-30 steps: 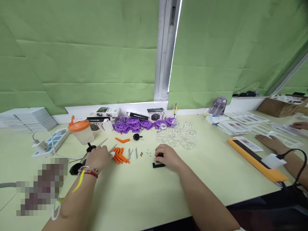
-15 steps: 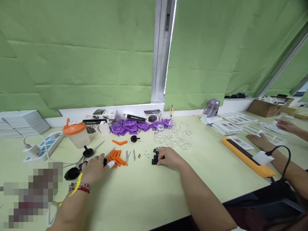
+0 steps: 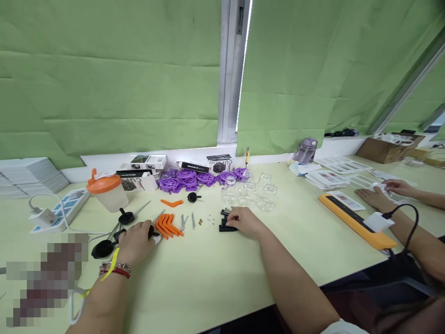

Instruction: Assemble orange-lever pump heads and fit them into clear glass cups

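Observation:
My left hand point(image 3: 137, 241) is closed on a black plastic part, whose end point(image 3: 152, 232) pokes out by the thumb; the thumb wears a white covering. Around it lie black round cup-shaped parts with stems point(image 3: 126, 217) and thin metal rods. Just right of this hand, orange angled pieces point(image 3: 168, 226) sit in a row. My right hand point(image 3: 246, 221) pinches at a small group of black plastic pieces point(image 3: 225, 228); its fingertips partly hide them. Between the hands are metal screws point(image 3: 193, 221), brass bits point(image 3: 200, 222) and tiny clear or silver bits point(image 3: 211, 219).
Purple wheel-shaped parts point(image 3: 187, 178) and cup-holder boxes point(image 3: 219, 164) line the wall. Clear flask-shaped containers point(image 3: 265, 203) stand beyond my right hand. An orange-lidded cup point(image 3: 104, 185) and a power strip point(image 3: 67, 211) are at left. A co-worker's hands point(image 3: 373, 197) work at right behind an orange power strip point(image 3: 358, 222).
My left thumb has drawn in against the black part, and the part's end now shows beside it. My right hand stays at the black pieces. The view has shifted slightly.

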Demonstrator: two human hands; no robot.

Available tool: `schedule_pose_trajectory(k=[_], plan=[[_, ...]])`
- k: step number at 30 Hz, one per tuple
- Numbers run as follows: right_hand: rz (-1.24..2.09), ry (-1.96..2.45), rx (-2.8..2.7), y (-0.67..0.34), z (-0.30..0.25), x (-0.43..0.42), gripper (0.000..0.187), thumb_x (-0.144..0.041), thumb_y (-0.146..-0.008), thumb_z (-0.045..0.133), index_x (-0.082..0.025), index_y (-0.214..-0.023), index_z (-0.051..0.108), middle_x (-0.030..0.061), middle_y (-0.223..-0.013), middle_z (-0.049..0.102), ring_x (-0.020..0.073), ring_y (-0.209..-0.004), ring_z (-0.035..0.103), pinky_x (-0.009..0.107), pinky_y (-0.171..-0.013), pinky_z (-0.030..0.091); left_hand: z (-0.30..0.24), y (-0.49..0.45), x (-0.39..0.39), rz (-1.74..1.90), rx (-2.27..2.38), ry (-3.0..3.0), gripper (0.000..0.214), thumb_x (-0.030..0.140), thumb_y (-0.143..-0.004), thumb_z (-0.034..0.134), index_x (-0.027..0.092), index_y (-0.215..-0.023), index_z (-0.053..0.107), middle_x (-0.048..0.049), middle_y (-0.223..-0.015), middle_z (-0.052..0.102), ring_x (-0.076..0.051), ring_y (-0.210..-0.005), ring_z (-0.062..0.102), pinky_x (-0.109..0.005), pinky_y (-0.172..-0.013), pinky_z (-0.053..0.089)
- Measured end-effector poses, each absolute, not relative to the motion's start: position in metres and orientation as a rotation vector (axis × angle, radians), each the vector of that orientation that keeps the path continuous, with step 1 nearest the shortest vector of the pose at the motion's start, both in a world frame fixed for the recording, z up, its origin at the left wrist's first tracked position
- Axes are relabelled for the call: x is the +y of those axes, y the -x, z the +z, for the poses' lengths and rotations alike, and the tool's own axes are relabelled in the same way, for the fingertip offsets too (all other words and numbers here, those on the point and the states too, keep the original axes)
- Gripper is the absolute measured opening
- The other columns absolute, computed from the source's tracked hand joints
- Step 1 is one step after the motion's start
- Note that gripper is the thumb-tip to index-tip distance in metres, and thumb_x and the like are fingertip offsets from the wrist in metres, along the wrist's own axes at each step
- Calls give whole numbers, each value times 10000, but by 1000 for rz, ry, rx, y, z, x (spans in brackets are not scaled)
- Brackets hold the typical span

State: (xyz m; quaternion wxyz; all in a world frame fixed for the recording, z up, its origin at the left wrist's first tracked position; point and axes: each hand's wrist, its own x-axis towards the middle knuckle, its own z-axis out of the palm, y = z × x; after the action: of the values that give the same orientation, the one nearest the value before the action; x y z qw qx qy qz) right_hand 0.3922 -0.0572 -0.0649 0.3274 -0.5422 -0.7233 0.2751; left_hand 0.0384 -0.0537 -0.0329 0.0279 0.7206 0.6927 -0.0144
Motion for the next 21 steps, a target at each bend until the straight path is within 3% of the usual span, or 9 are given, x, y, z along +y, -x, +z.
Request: schedule_pose_trajectory(k=[4, 7, 11, 17, 21], plan=[[533, 1593, -1648, -399, -69, -48, 208, -170, -793, 509, -206, -821, 713, 42, -881, 690, 190, -831, 614, 317, -776, 452, -38, -32, -48, -18, 2125, -2245, 474, 228, -742, 427, 122, -1199, 490, -177, -1229, 559, -337, -1143, 509, -437, -873, 412], [468, 1682, -1555, -404, -71, -43, 252, -139, -803, 481, -210, -869, 714, 50, -931, 705, 203, -885, 626, 331, -815, 455, -44, -29, -42, 60, 2103, -2260, 382, 242, -753, 410, 101, -1087, 530, -187, -1146, 570, -306, -1056, 559, -386, -865, 435], [438, 1752, -1582, -405, -74, -41, 275, -116, -807, 468, -202, -887, 717, 61, -940, 714, 216, -893, 631, 340, -818, 456, -51, -24, -36, 169, 2107, -2266, 277, 251, -748, 397, 120, -938, 551, -185, -1096, 556, -288, -984, 588, -367, -864, 453], [434, 1794, -1561, -407, -76, -40, 267, -131, -814, 478, -194, -909, 720, 72, -969, 715, 233, -925, 632, 345, -822, 458, -62, -12, -26, 259, 2108, -2303, 286, 246, -721, 418, 109, -929, 558, -202, -1132, 547, -305, -1095, 545, -358, -956, 422], [434, 1837, -1503, -411, -75, -41, 264, -129, -799, 493, -192, -914, 722, 76, -964, 712, 227, -908, 636, 325, -792, 464, -69, -4, -20, 298, 2128, -2278, 240, 223, -707, 437, 134, -901, 546, -193, -1125, 554, -296, -1048, 569, -364, -933, 444]])
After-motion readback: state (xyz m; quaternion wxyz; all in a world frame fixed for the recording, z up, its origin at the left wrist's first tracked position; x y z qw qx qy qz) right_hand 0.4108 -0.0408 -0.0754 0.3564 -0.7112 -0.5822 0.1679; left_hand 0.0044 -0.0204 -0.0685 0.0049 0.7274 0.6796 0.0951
